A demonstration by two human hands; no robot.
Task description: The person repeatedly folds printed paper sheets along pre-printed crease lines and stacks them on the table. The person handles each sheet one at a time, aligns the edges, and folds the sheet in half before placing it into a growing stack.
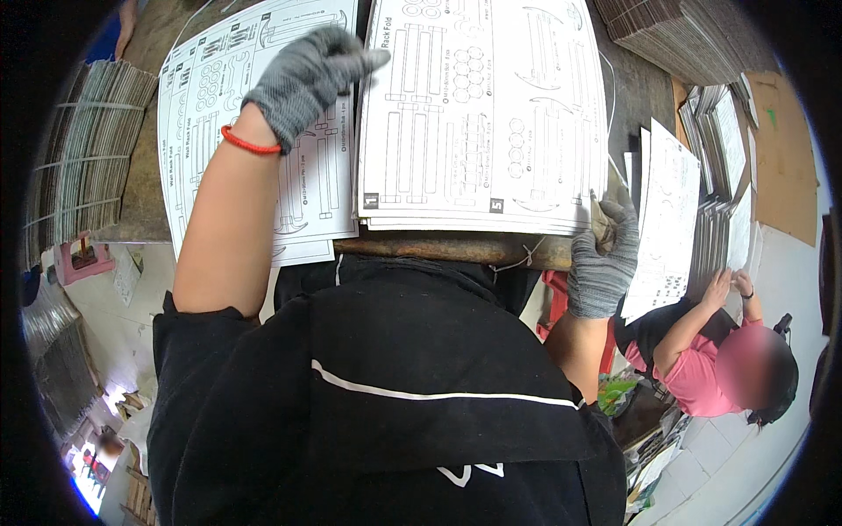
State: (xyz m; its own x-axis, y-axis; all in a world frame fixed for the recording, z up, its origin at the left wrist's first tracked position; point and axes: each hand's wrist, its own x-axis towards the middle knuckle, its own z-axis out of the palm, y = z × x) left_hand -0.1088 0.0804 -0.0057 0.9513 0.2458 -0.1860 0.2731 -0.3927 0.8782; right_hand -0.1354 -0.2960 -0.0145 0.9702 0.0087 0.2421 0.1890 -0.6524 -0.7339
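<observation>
Both my hands wear grey knitted gloves. My left hand (317,81) is over the upper left edge of a thick stack of printed sheets (482,131), its index finger stretched toward the top sheet and the others partly bent; nothing shows in it. My right hand (605,254) is at the stack's near right corner, thumb and fingers closed on the edge of the printed sheet. The sheets bear black line drawings of hardware parts. Beneath my left forearm lie more printed sheets (197,131), overlapping and partly covered.
Tied bundles of brown board (88,149) stand at the left; more stacked board (671,31) is at the far right. Loose sheets (671,202) and folded stacks (715,167) lie right. A person in pink (697,377) works there. The table's near edge (447,247) meets my body.
</observation>
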